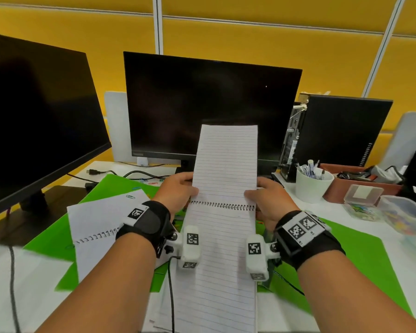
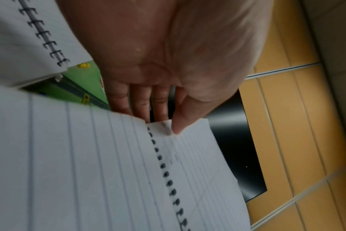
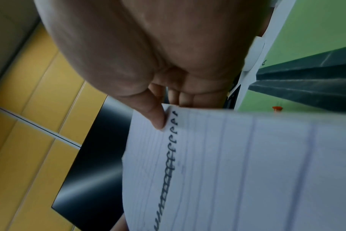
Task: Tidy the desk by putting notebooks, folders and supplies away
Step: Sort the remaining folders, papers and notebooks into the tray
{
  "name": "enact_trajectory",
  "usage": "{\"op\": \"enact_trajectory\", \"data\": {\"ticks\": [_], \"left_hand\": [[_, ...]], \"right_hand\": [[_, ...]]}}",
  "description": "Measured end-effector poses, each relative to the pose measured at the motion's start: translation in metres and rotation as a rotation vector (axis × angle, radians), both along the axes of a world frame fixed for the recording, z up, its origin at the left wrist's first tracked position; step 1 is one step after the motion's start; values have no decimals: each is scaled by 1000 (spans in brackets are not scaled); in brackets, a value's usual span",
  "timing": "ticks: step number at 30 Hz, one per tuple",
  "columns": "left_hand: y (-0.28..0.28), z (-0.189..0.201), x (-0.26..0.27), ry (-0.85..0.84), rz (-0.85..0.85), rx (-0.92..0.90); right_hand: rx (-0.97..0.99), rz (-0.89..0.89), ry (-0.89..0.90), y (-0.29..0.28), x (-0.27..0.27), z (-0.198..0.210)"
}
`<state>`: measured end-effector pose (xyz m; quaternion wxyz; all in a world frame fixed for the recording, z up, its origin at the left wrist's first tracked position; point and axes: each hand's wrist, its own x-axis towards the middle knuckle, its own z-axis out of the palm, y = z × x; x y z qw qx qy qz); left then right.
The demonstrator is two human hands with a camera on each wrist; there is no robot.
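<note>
The left hand (image 1: pixel 178 188) and right hand (image 1: pixel 269 197) are pinching the open spiral notebook (image 1: pixel 222 212) by its side edges, lifted clear in front of the monitor (image 1: pixel 202 104).

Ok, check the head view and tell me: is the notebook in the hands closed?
No, the notebook is open, lined pages showing on both sides of its spiral, held by the left hand and right hand.

Counted: two white lined spiral-bound notebooks (image 1: pixel 223 236) (image 1: pixel 101 227), two black flat monitors (image 1: pixel 209 104) (image 1: pixel 34 111), one white round pen cup (image 1: pixel 311 186), two clear plastic lidded boxes (image 1: pixel 363 200) (image 1: pixel 406 217).
</note>
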<state>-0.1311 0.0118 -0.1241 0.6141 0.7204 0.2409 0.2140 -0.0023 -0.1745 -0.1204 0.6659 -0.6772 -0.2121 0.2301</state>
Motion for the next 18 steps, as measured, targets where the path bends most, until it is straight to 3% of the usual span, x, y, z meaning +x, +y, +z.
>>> {"op": "enact_trajectory", "data": {"ticks": [8,11,14,18], "left_hand": [[-2,8,-9,71,-45,-72],[-5,4,-9,125,-135,-43],[-10,7,-8,157,-200,-2],[-19,16,-4,104,-147,-73]], "right_hand": [[227,-72,76,-11,12,18],[298,-52,109,-24,20,24],[285,-19,65,-35,24,29],[202,-51,-28,-39,25,31]]}}
